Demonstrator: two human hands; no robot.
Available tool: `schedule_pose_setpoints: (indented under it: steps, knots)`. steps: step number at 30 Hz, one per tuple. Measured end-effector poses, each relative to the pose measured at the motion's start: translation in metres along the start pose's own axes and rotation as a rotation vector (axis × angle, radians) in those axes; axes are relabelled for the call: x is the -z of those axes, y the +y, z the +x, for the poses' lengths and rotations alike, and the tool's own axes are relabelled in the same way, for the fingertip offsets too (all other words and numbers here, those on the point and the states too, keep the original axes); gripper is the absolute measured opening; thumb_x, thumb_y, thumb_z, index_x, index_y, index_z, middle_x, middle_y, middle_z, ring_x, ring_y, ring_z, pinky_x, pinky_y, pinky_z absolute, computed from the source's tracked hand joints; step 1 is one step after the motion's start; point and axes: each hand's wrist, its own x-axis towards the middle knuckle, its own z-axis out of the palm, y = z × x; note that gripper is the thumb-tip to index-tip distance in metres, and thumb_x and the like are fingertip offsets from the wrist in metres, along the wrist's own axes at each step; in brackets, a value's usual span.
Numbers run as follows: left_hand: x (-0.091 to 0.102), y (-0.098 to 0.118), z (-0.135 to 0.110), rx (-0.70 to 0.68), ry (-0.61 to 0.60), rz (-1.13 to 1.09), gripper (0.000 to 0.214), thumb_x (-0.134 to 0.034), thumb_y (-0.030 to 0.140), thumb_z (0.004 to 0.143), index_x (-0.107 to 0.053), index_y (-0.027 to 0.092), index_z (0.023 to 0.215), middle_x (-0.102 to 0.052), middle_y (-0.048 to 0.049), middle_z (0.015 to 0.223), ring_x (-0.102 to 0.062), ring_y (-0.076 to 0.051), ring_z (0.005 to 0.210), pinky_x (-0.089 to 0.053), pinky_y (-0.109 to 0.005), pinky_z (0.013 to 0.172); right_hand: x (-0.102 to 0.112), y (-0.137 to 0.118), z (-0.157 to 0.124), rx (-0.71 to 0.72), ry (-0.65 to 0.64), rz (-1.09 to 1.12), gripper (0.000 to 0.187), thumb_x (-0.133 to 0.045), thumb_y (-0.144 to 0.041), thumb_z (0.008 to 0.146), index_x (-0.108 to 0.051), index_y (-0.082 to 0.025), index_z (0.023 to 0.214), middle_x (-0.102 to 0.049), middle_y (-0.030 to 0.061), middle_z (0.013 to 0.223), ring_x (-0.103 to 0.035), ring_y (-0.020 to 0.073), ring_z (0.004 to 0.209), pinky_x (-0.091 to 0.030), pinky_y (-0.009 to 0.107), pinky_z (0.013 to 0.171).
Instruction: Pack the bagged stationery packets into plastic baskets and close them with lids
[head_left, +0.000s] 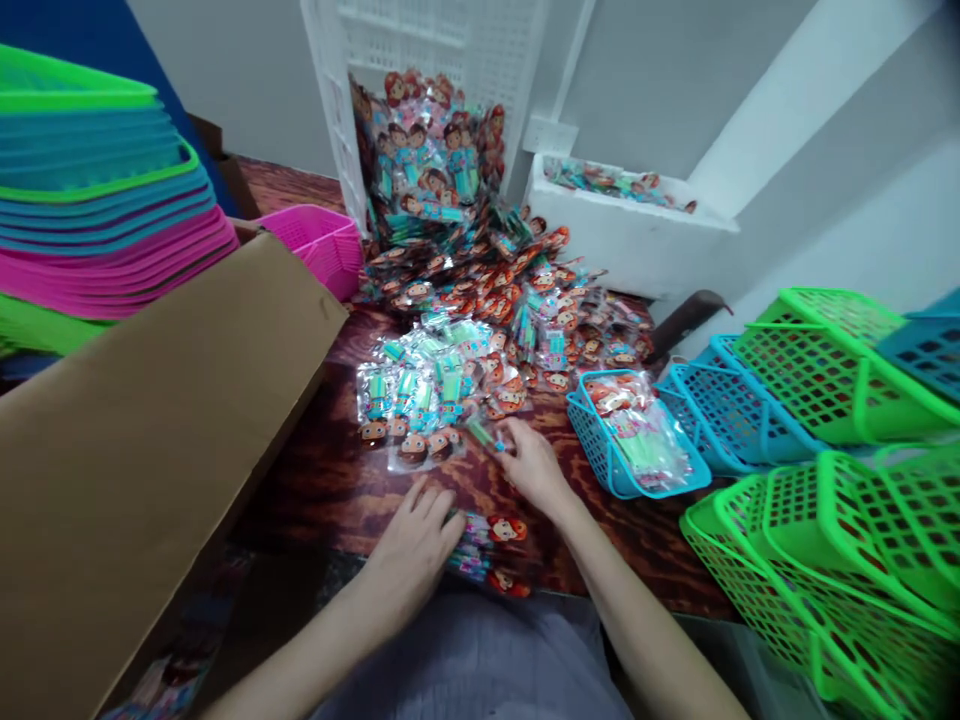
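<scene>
My right hand (534, 465) pinches one end of a clear plastic packet (484, 434) holding a green and blue item with a cartoon figure. Close by, my left hand (415, 535) lies over the wooden table with its fingers stretched out, its thumb side against a small row of packets (487, 550) with red-haired cartoon heads. A loose pile of similar packets (427, 385), with brown-haired heads, lies just beyond both hands. To the right of my right hand stands a blue basket (600, 462) with several packets in it.
A large heap of packets (480, 275) spills from a tipped white crate (326, 90). Behind it stands a white foam box (630, 230). Blue and green baskets (810, 530) crowd the right. A cardboard box (150, 430), stacked baskets (97, 200) and a pink basket (330, 245) stand left.
</scene>
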Motion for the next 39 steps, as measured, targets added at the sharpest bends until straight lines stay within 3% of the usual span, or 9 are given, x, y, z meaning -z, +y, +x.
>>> schedule_pose_setpoints:
  steps: [5, 8, 11, 16, 18, 23, 28, 34, 39]
  knots:
    - [-0.009, -0.005, 0.007, -0.120, 0.182, 0.034, 0.022, -0.053, 0.013, 0.085, -0.059, 0.017, 0.106, -0.037, -0.0176, 0.152, -0.028, -0.035, 0.143, -0.013, -0.060, 0.119, 0.007, -0.023, -0.047, 0.228, -0.246, 0.073, 0.021, -0.057, -0.002, 0.080, -0.064, -0.021, 0.085, -0.061, 0.0004, 0.093, -0.059, 0.0148, 0.087, -0.042, 0.024, 0.077]
    - [-0.008, -0.007, 0.012, -0.151, 0.068, 0.021, 0.034, -0.049, 0.009, 0.086, -0.057, 0.018, 0.118, -0.058, -0.0129, 0.126, -0.051, -0.028, 0.123, -0.015, -0.062, 0.118, 0.008, -0.022, -0.052, 0.154, -0.280, 0.204, 0.015, -0.064, -0.007, 0.081, -0.069, -0.021, 0.085, -0.062, -0.0016, 0.089, -0.061, 0.0129, 0.083, -0.043, 0.022, 0.075]
    - [-0.001, -0.005, 0.013, -0.110, -0.117, -0.030, 0.040, -0.049, 0.005, 0.082, -0.056, 0.018, 0.120, -0.060, -0.0096, 0.112, -0.056, -0.027, 0.106, -0.039, -0.053, 0.106, 0.015, -0.015, -0.053, 0.063, -0.314, 0.356, 0.005, -0.067, -0.021, 0.086, -0.072, -0.021, 0.087, -0.067, -0.0008, 0.090, -0.063, 0.0142, 0.084, -0.045, 0.023, 0.077]
    - [0.013, -0.003, 0.021, -0.062, -0.169, -0.190, 0.057, -0.054, 0.007, 0.081, -0.043, 0.018, 0.136, -0.054, -0.0119, 0.125, -0.051, -0.029, 0.114, -0.045, -0.042, 0.096, 0.035, -0.007, -0.066, 0.010, -0.391, 0.439, 0.039, -0.064, -0.044, 0.089, -0.066, -0.025, 0.123, -0.068, 0.0049, 0.124, -0.062, 0.0237, 0.113, -0.045, 0.035, 0.099]
    - [0.016, -0.004, 0.030, -0.009, -0.173, -0.280, 0.061, -0.062, 0.012, 0.079, -0.043, 0.018, 0.136, -0.051, -0.0130, 0.130, -0.047, -0.030, 0.121, -0.042, -0.042, 0.100, 0.040, -0.001, -0.069, -0.058, -0.321, 0.484, 0.050, -0.062, -0.049, 0.089, -0.059, -0.026, 0.134, -0.065, 0.0060, 0.131, -0.060, 0.0255, 0.119, -0.042, 0.039, 0.104]
    - [0.023, -0.014, 0.054, 0.235, -0.279, -0.565, 0.034, -0.081, 0.023, 0.061, -0.063, 0.018, 0.090, -0.060, -0.0076, 0.106, -0.056, -0.031, 0.105, -0.043, -0.038, 0.092, 0.039, 0.029, -0.075, -0.263, 0.064, 0.701, 0.050, -0.055, -0.059, 0.088, -0.063, -0.021, 0.120, -0.072, 0.0085, 0.114, -0.063, 0.0264, 0.112, -0.045, 0.043, 0.102]
    - [0.025, -0.013, 0.065, 0.368, -0.230, -0.755, 0.034, -0.071, 0.037, 0.075, -0.064, 0.015, 0.100, -0.068, -0.0056, 0.089, -0.064, -0.024, 0.082, -0.048, -0.031, 0.073, 0.029, 0.038, -0.098, -0.437, 0.378, 0.929, 0.071, -0.066, -0.066, 0.077, -0.057, -0.018, 0.128, -0.068, 0.0144, 0.119, -0.064, 0.0302, 0.109, -0.052, 0.045, 0.092]
    - [0.019, 0.046, 0.104, 0.546, 0.013, -1.845, 0.057, -0.080, 0.046, 0.072, -0.064, 0.012, 0.115, -0.073, -0.0128, 0.103, -0.069, -0.023, 0.084, -0.053, -0.033, 0.080, 0.027, -0.003, -0.101, -0.313, 0.265, 1.297, 0.060, -0.065, -0.058, 0.086, -0.054, -0.027, 0.136, -0.058, 0.0079, 0.139, -0.057, 0.0266, 0.125, -0.047, 0.043, 0.104]
    - [0.027, 0.098, 0.162, 0.479, 0.288, -2.139, 0.057, -0.084, 0.038, 0.073, -0.064, 0.017, 0.122, -0.072, -0.0107, 0.114, -0.069, -0.024, 0.099, -0.050, -0.034, 0.094, 0.083, 0.002, -0.072, -0.228, 0.383, 1.195, 0.058, -0.074, -0.054, 0.079, -0.061, -0.026, 0.128, -0.067, 0.0048, 0.127, -0.059, 0.0263, 0.121, -0.045, 0.041, 0.106]
